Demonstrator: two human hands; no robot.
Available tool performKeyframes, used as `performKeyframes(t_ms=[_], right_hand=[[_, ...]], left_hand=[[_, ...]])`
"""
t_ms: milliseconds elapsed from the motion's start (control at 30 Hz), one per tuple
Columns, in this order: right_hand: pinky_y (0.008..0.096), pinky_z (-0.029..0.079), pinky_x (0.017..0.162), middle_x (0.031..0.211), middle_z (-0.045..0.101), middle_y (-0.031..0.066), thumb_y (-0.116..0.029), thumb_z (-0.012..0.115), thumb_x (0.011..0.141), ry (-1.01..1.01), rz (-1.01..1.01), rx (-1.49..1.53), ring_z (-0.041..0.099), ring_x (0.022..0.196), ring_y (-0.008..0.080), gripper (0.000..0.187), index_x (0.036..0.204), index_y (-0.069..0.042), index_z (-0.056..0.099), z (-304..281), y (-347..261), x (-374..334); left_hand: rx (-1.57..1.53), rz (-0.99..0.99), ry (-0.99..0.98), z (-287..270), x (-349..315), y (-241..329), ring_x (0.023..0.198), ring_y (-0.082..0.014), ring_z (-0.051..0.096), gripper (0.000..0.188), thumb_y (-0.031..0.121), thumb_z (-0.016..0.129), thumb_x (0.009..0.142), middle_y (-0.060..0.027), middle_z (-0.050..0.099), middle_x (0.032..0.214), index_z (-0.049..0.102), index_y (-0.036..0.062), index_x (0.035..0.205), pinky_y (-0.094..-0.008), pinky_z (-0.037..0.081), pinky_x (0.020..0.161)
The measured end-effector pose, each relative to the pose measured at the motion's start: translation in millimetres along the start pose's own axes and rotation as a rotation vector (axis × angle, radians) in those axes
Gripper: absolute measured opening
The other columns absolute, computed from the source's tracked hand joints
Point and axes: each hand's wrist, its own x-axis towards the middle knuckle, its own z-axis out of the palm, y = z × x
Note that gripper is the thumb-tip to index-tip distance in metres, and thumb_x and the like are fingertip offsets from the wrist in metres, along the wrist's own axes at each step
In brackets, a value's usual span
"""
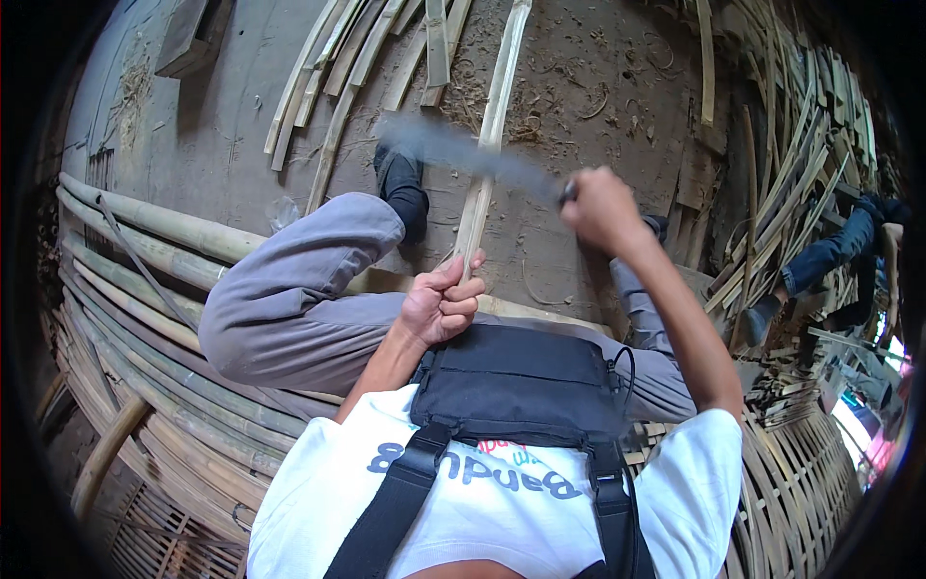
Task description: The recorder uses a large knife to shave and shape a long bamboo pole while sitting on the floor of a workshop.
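My left hand (444,301) is closed around the near end of a long, pale split bamboo strip (496,101), just in front of my waist. The strip runs away from me between my legs to the far edge of the view. In my closed right hand (603,214) is the dark handle of a machete (453,150). Its long grey blade is smeared by motion and points left across the strip. Whether the blade touches the strip, I cannot tell.
Several split bamboo pieces (359,60) lie on the dirt floor ahead. Curled shavings (526,125) are scattered near the strip. Whole bamboo poles (159,214) are stacked at left. A large heap of strips (801,183) lies at right, beside another person's leg (820,256).
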Motion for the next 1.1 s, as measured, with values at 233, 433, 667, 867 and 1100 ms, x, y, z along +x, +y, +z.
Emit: performKeyframes(t_ms=[233,433,667,867,1100], right_hand=[[0.0468,0.053,0.070,0.071,0.063,0.0246,-0.014,0.059,0.073,-0.189,-0.181,-0.061,0.064,0.072,0.0407,0.018,0.082,0.000,0.067,-1.3,-1.0,-14.4],[0.0484,0.052,0.067,0.070,0.062,0.0252,-0.019,0.067,0.075,-0.197,-0.230,0.070,0.063,0.071,0.0432,0.023,0.083,0.002,0.060,4.4,-0.7,-41.8],[0.0486,0.050,0.063,0.067,0.060,0.0237,-0.021,0.066,0.082,-0.136,-0.331,0.091,0.061,0.069,0.0431,0.025,0.087,0.000,0.055,10.1,-1.5,-60.4],[0.0493,0.049,0.062,0.065,0.060,0.0223,-0.024,0.066,0.083,-0.236,-0.210,0.058,0.061,0.068,0.0421,0.024,0.089,-0.003,0.056,-2.0,-17.1,-60.0],[0.0487,0.052,0.064,0.065,0.062,0.0206,-0.018,0.065,0.073,-0.061,-0.243,-0.119,0.064,0.067,0.0400,0.016,0.082,-0.005,0.062,15.9,-11.6,-58.9]], left_hand=[[0.268,0.064,0.141,0.7,-0.6,1.7,0.048,-0.0066,0.031,0.032,0.039,0.035,0.103,0.0033,0.035,0.064,0.044,0.0081,0.103,-0.0210,0.025,0.039],[0.988,0.476,0.616,-4.5,7.2,0.9,0.052,-0.0100,0.051,0.042,0.046,0.044,0.099,-0.0034,0.052,0.074,0.048,0.0044,0.104,-0.0223,0.037,0.042],[1.120,0.494,0.573,4.0,-1.7,9.4,0.051,-0.0150,0.054,0.031,0.028,0.051,0.098,-0.0080,0.052,0.076,0.042,0.0076,0.119,-0.0266,0.044,0.043],[0.614,0.383,0.328,2.9,2.0,0.2,0.056,-0.0268,0.052,0.020,0.018,0.040,0.101,-0.0139,0.049,0.081,0.044,0.0217,0.120,-0.0342,0.046,0.048],[0.535,0.133,0.133,-0.6,0.7,-2.1,0.049,-0.0042,0.035,0.011,0.019,0.040,0.102,0.0017,0.037,0.072,0.046,0.0137,0.095,-0.0200,0.028,0.045]])
